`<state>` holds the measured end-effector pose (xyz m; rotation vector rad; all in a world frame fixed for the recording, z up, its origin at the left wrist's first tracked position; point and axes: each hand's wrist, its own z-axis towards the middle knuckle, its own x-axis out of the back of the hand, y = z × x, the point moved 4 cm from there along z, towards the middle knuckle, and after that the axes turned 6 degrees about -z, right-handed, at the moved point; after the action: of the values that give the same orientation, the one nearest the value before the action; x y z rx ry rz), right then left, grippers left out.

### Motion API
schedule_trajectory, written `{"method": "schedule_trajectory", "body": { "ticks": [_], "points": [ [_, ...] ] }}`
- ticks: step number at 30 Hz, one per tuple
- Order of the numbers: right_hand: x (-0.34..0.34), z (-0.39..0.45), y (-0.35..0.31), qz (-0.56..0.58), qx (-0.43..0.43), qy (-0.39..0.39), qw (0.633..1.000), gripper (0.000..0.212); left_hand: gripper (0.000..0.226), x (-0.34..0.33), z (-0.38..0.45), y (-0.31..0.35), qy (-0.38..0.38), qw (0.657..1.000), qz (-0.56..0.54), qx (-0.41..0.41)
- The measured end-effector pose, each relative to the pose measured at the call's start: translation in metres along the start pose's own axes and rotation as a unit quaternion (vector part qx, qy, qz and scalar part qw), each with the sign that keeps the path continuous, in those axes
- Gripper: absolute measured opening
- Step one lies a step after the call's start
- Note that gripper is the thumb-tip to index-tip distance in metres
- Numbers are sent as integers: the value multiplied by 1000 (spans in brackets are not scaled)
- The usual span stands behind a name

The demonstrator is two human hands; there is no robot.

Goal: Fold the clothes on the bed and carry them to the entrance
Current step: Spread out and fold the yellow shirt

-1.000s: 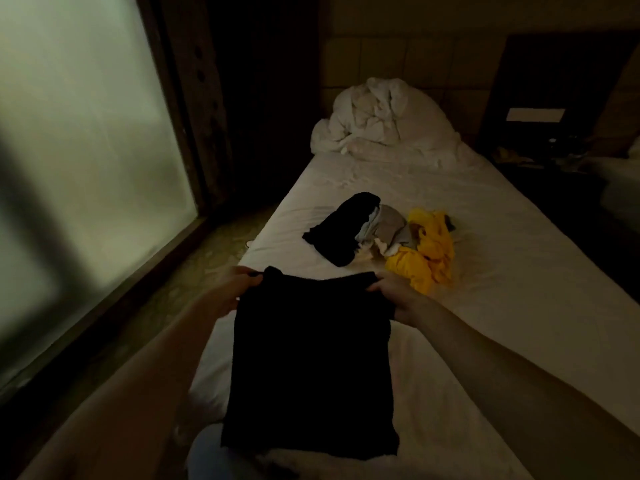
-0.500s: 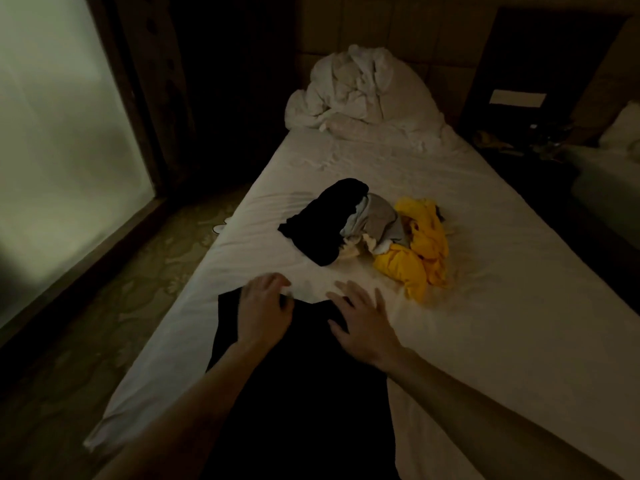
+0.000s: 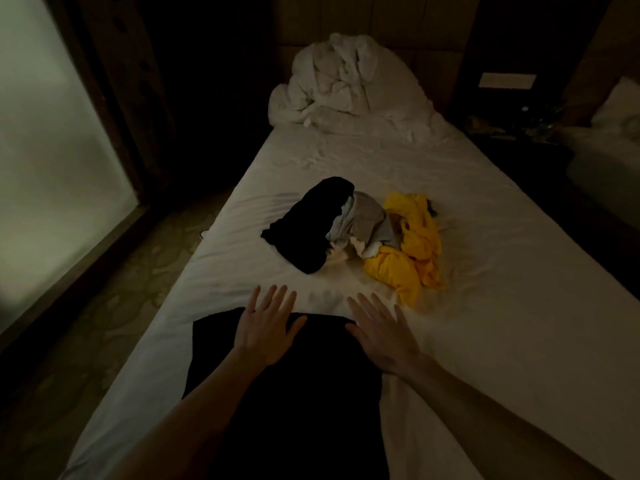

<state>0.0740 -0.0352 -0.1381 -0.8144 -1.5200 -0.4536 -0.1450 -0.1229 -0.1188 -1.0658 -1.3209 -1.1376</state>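
Lying flat on the near end of the bed [image 3: 485,306], a black garment [image 3: 294,393] is pressed at its far edge by the left hand [image 3: 265,327] and right hand [image 3: 382,332], fingers straight and spread, nothing gripped. A crumpled clothes pile [image 3: 363,233] is seen beyond.

A black garment [image 3: 287,393] is lying flat on the near end of the bed [image 3: 502,306]. The left hand [image 3: 265,329] and the right hand [image 3: 382,332] are resting on its far edge, fingers [image 3: 273,297] spread straight. Beyond them a black piece [image 3: 308,225], a grey piece [image 3: 367,220] and a yellow piece [image 3: 408,247] are sitting in a heap. A white duvet [image 3: 346,81] is lying bunched at the head.
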Motion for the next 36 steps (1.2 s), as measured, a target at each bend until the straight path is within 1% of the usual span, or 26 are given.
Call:
{"method": "schedule_trajectory", "body": {
  "ticks": [2,4,6,7,10,12,13,14,15,17,19,20,22,24,25,26,28,29,30,31,32,33,34,35,36],
  "points": [
    [14,9,25,11,-26,40,999,66,102,10,19,11,12,1000,4,-16],
    [29,18,50,-1,-64,102,993,62,105,16,40,28,25,999,5,-21],
    [43,27,73,-27,-108,161,981,62,95,16,63,48,41,999,-1,-16],
    [48,31,84,-30,-129,174,976,62,87,13,76,59,54,998,-5,-16],
    [56,43,115,17,-160,175,971,71,71,2,107,95,102,993,-14,-59],
    [55,51,131,89,-174,158,968,82,65,-6,125,119,94,991,-28,-89],
    [52,56,137,134,-180,143,964,86,65,-11,134,131,75,992,-41,-97],
    [49,61,142,180,-183,132,958,86,68,-15,141,141,54,991,-60,-102],
    [45,65,145,220,-177,132,950,78,73,-20,147,150,38,990,-83,-105],
    [36,73,150,275,-157,144,937,49,81,-28,157,164,12,983,-151,-100],
    [29,75,153,325,-148,153,921,16,86,-32,165,171,12,966,-245,-78],
    [29,74,154,348,-148,160,912,8,86,-33,169,173,14,956,-288,-60],
    [30,72,156,379,-162,183,892,19,82,-32,173,174,20,938,-344,-43],
    [39,66,154,410,-172,218,869,33,81,-26,170,176,27,920,-385,-61],
    [47,62,151,422,-172,233,859,38,86,-21,166,178,20,911,-405,-81],
    [55,58,148,439,-168,246,848,37,97,-16,161,180,2,908,-408,-102],
    [73,49,140,481,-149,266,822,21,123,-9,149,188,-26,914,-385,-127],
    [83,44,135,490,-137,273,816,23,126,-6,147,190,-25,915,-387,-115],
    [93,40,131,481,-116,280,823,31,119,0,144,189,-8,909,-408,-89],
    [103,35,127,460,-91,278,838,36,99,3,146,186,12,896,-440,-54],
    [112,30,121,449,-62,270,849,36,73,9,147,184,31,879,-474,-31],
    [119,25,116,453,-34,257,853,31,45,15,147,182,39,861,-508,-10],
    [125,20,113,468,-15,244,849,23,24,25,145,183,53,836,-546,11],
    [130,16,112,485,-6,241,841,17,21,34,143,186,54,807,-587,25],
    [136,10,112,506,-11,250,825,16,27,43,139,188,56,787,-614,31]
  ]
}}
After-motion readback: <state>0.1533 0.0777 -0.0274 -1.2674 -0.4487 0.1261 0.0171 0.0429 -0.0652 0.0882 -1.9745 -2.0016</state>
